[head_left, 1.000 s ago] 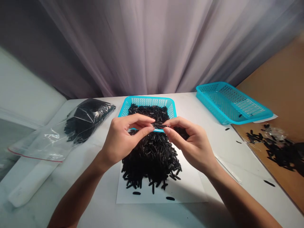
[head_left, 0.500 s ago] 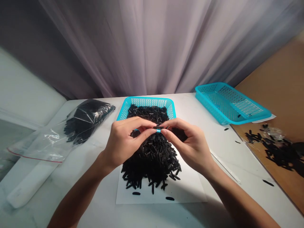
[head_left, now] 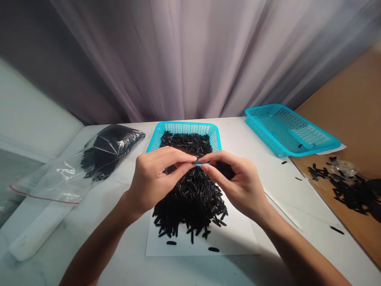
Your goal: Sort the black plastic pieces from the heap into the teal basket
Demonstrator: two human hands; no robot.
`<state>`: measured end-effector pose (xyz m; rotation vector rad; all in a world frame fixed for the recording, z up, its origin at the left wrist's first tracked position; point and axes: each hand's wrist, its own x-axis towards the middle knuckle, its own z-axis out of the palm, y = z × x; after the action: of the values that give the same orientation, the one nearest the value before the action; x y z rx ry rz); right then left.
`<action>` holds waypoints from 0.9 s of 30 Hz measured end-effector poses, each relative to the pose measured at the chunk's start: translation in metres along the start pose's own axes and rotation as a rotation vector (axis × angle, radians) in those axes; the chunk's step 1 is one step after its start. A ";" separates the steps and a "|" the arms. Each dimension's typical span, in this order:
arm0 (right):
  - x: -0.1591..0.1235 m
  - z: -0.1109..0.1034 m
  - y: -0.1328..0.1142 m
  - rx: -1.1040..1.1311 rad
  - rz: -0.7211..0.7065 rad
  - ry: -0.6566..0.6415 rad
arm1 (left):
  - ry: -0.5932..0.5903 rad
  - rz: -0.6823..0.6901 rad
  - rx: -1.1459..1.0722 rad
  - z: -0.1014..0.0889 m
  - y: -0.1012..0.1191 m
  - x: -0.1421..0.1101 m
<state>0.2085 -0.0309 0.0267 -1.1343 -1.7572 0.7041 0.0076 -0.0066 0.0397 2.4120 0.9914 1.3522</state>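
A small, slim black piece with rounded ends (head_left: 201, 162) is pinched between the fingertips of both hands. My left hand (head_left: 162, 172) grips its left end with thumb and forefinger. On the other end, my right hand (head_left: 235, 174) closes thumb and forefinger. Below the hands spreads a large heap of similar black pieces (head_left: 190, 202) on a white sheet (head_left: 238, 242). Directly behind stands a blue plastic basket (head_left: 186, 126) holding more such pieces; its front is partly hidden by my hands.
At left lies a clear zip bag (head_left: 111, 149) of black pieces, over a white strip-like object (head_left: 38, 234). A second blue basket (head_left: 268, 139) stands at back right. More black pieces (head_left: 357, 194) lie on the brown surface at right. A grey curtain (head_left: 178, 59) hangs behind.
The black piece has turned between my fingertips, from a thin edge view to a broader face. Both hands have shifted only slightly; the heap looks the same.
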 end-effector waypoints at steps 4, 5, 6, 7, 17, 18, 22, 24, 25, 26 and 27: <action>0.000 -0.001 -0.001 -0.017 -0.005 0.005 | -0.001 -0.014 -0.009 0.001 0.001 0.001; 0.000 -0.001 -0.001 -0.018 -0.007 0.006 | -0.001 -0.014 -0.013 0.001 0.001 0.001; 0.000 -0.001 -0.001 -0.018 -0.010 0.009 | -0.001 -0.012 -0.017 0.001 0.001 0.001; 0.000 -0.001 -0.001 -0.019 -0.012 0.012 | 0.000 -0.008 -0.021 0.001 0.001 0.001; 0.000 -0.001 -0.002 -0.024 0.003 0.038 | -0.009 -0.024 -0.018 0.000 0.000 0.001; 0.000 -0.001 -0.002 -0.028 0.005 0.043 | -0.004 -0.024 -0.010 0.001 0.000 0.001; -0.001 -0.001 -0.004 -0.039 -0.001 0.063 | 0.018 -0.024 0.015 0.001 -0.001 0.002; 0.001 -0.001 -0.001 -0.046 0.003 0.096 | 0.030 -0.039 0.014 0.001 0.000 0.002; 0.003 -0.001 0.003 -0.058 0.009 0.124 | 0.035 -0.057 0.007 0.001 0.000 0.002; 0.005 -0.001 0.008 -0.080 0.016 0.158 | 0.038 -0.083 -0.007 0.001 0.001 0.001; 0.009 -0.001 0.014 -0.110 0.024 0.192 | 0.041 -0.116 -0.024 0.001 0.001 0.001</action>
<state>0.2138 -0.0172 0.0189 -1.2560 -1.6382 0.4999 0.0095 -0.0064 0.0399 2.2803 1.0998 1.3699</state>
